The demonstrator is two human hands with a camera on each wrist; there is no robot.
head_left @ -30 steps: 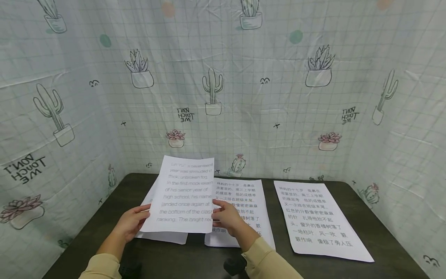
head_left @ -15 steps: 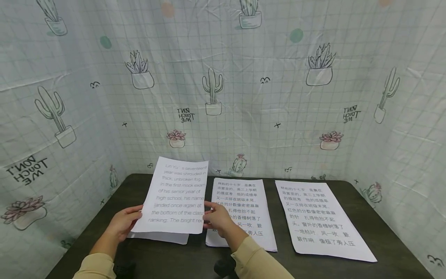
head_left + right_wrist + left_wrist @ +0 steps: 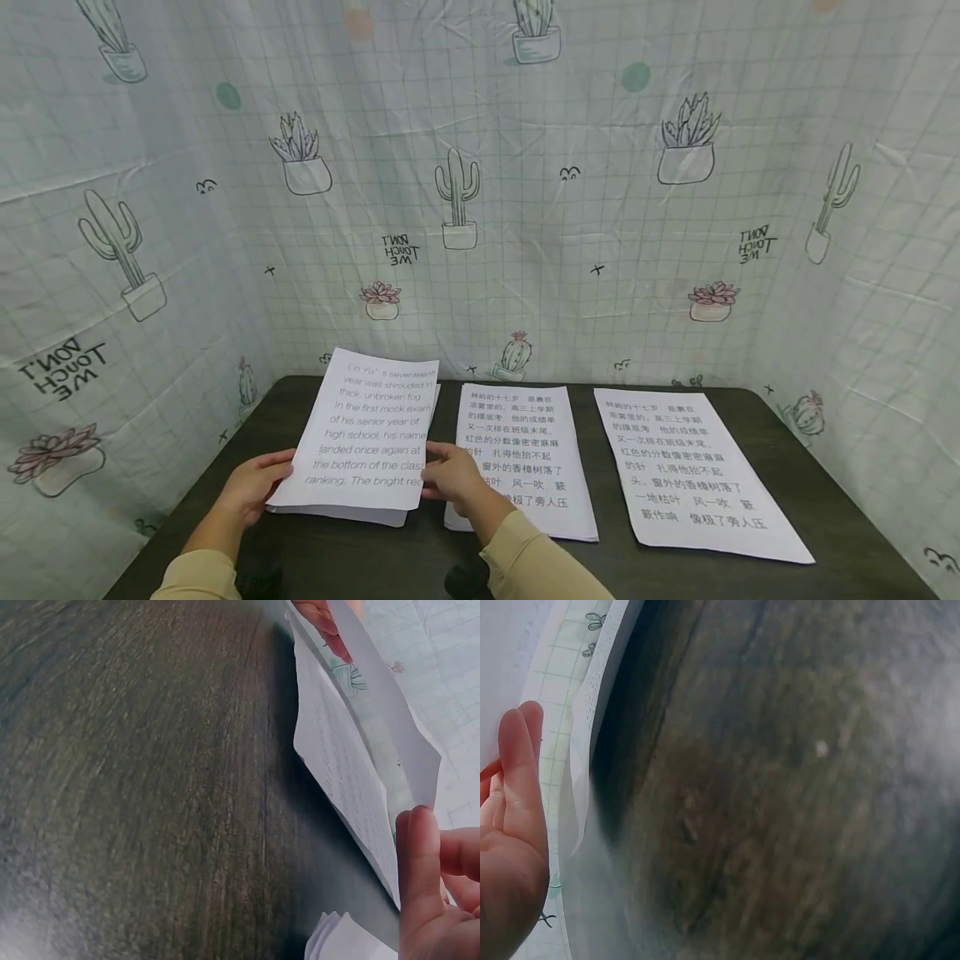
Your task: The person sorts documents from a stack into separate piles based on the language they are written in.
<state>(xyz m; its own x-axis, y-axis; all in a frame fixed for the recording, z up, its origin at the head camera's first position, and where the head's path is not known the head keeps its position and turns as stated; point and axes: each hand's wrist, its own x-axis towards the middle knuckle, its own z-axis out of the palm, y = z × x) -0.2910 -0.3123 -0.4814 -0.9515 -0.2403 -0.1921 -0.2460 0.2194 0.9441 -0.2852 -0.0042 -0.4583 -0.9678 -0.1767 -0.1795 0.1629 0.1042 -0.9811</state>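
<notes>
The left hand (image 3: 247, 490) and right hand (image 3: 456, 479) pinch a sheet (image 3: 367, 437); releasing unevenly could skew it over the papers (image 3: 390, 518) beneath their fingers (image 3: 421, 859).

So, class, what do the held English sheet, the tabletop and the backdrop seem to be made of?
English sheet: matte white paper; it shows a thin edge and a slight bend.
Tabletop: wood or wood-look laminate, dark with a slight sheen; streaky grain shows, but not which.
Backdrop: probably printed cloth, perhaps thin plastic, with a dull finish; it has creases and soft folds.
</notes>
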